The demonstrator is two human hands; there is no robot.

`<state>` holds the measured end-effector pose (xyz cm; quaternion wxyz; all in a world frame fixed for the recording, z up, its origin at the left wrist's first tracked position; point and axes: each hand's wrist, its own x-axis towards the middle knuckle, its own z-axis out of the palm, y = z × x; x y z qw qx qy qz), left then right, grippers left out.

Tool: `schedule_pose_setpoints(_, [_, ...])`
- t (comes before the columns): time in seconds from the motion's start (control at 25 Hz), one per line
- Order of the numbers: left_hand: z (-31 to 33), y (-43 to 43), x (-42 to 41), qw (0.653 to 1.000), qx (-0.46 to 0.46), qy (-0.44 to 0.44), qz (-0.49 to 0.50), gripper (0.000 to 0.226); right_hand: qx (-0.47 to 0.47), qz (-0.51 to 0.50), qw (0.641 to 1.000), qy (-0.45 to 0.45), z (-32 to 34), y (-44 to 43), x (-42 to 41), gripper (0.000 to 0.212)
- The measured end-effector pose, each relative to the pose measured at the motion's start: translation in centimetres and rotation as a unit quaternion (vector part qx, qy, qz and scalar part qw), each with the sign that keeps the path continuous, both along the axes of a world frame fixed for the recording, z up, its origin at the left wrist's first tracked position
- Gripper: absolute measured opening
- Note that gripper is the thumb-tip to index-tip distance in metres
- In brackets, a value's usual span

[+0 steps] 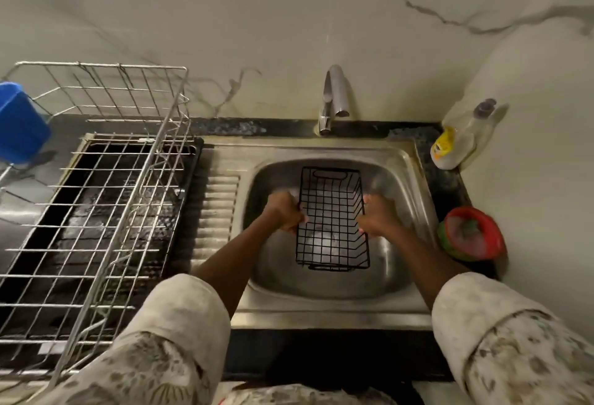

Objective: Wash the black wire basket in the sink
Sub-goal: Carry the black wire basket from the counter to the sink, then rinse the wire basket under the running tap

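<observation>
A black wire basket (pixel 332 208) sits open side up inside the steel sink (pixel 408 179), its long axis running away from me. My left hand (pixel 284 212) grips its left long rim, fingers curled round the wire. On the opposite long rim my right hand (pixel 377 216) holds the basket the same way. The basket is over the drain, which shows through its mesh. No water runs from the tap (pixel 334 96).
A silver wire dish rack (pixel 106 199) over a black tray fills the counter to the left, with a blue container (pixel 21 122) on its far-left side. A soap bottle (pixel 459 138) stands at the sink's back right corner. A red bowl (pixel 472 232) holding a scrubber sits to the right.
</observation>
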<state>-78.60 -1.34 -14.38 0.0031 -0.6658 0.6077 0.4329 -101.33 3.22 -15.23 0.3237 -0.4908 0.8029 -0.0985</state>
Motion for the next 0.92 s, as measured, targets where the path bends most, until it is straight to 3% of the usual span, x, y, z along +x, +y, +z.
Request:
schedule_pose_setpoints(0.32, [-5.5,-1.5,-0.7,0.999,0.028,-0.009,-0.015,0.019,0.038,-0.009,0.999,-0.013,-5.0,-1.3,-0.9,0.07])
schedule_pose_setpoints(0.52, [-7.3,-1.9,-0.5,0.998,0.02,-0.034,-0.039,0.03,0.055,-0.002,0.998,-0.013,-6.8,-1.6,-0.9,0.065])
schedule_pose_setpoints(0.76, [-8.5,-2.0,-0.7,0.999,0.026,-0.014,-0.028,0.028,0.054,-0.013,0.998,-0.003,-7.0,-1.9,-1.8,0.055])
schedule_pose_setpoints(0.92, [-7.0,-4.0,-0.5,0.993,-0.105,-0.011,0.048,0.027,0.026,-0.04,0.999,0.023,-6.2,-2.5,-1.9,0.048])
